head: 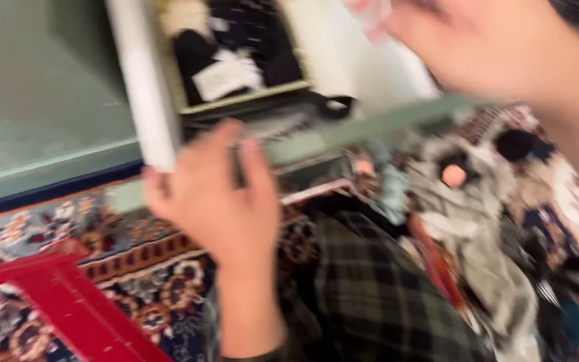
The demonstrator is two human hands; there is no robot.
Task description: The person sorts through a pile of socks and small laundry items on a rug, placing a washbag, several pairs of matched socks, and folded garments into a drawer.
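— What crowds the pale green board?

— The left hand grips its near end. Just behind it stands a white post, beside a full drawer.

— And to its right?

— A heap of clothes lies below it. Left of the board, patterned carpet lies open up to a red frame.

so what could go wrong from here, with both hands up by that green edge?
1. The left hand grips the green edge with fingers curled over it; they could get pinched if it shuts.
2. The pile of clothes lies right beside it and might snag.
3. The right hand is blurred, so its grip is unclear.
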